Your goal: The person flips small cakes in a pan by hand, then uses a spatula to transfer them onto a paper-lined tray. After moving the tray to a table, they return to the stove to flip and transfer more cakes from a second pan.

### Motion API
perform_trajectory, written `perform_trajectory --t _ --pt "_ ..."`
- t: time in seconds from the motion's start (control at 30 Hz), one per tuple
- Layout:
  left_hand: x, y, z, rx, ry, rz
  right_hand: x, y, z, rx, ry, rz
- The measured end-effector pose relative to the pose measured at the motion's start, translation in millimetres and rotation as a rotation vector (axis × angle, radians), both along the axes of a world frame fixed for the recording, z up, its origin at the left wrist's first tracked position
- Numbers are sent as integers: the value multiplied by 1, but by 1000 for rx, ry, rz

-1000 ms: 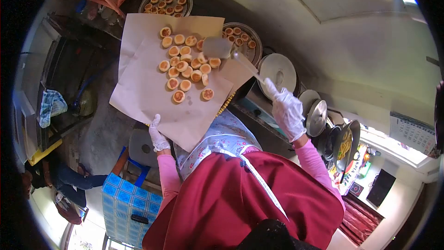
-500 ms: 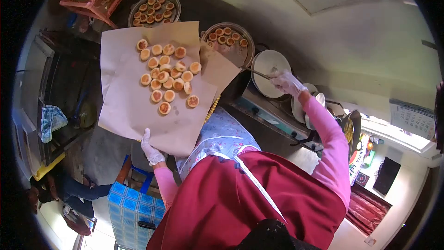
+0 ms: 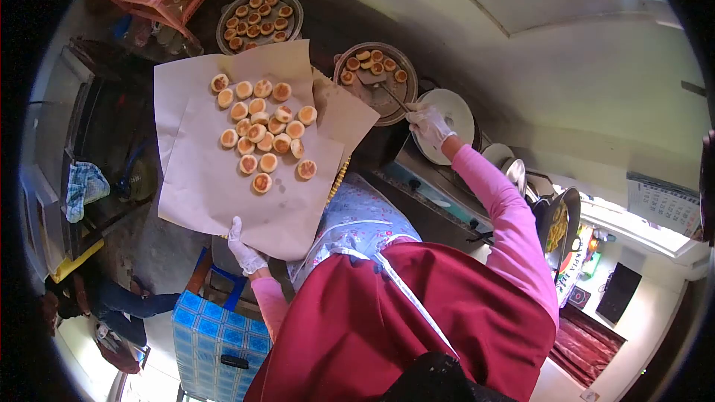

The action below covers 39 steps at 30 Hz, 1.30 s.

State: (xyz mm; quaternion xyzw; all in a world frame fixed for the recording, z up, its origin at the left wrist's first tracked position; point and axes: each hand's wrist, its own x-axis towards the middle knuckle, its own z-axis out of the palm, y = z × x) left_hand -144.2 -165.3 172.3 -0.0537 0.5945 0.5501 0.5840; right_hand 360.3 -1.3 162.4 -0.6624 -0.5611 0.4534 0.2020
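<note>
My gloved left hand [image 3: 247,251] grips the lower edge of a paper-lined tray [image 3: 201,193], its thumb on top of the paper. Several round browned cakes [image 3: 257,132] lie on the paper, some touching one another. In my gloved right hand [image 3: 430,125] is the handle of a metal spatula [image 3: 395,97]. The spatula's blade reaches over a round pan [image 3: 383,108], where several more cakes [image 3: 376,68] sit near the far rim.
Behind the tray stands a second round pan [image 3: 296,18] of cakes. A white lid [image 3: 450,115] lies right of the nearer pan, above the stove [image 3: 432,186]. A pink rack [image 3: 160,4] is at the upper left. Another person [image 3: 123,305] is at the lower left.
My right hand has moved left with the spatula, whose blade now shows over the pan among the cakes there. The tray has shifted slightly left in view.
</note>
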Motion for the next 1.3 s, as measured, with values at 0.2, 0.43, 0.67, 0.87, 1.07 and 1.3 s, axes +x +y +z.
perform_trajectory --t 0.2,0.43,0.67,0.87,1.07,1.3 --pt "1 10 13 17 3 -13 -49 -20 16 -188 234 -461" --pt "-13 9 -8 37 30 -30 -37 -54 23 -110 8 -391" --pt "-14 25 -1 71 16 -17 -17 -73 121 86 -192 -131" --pt "-15 41 -24 52 -98 -50 -86 -52 246 91 -281 14" --pt "-13 49 -34 105 -202 -86 -139 -36 238 324 -781 451" --pt "-10 39 -32 119 -194 -113 -128 -27 252 387 -1200 316"
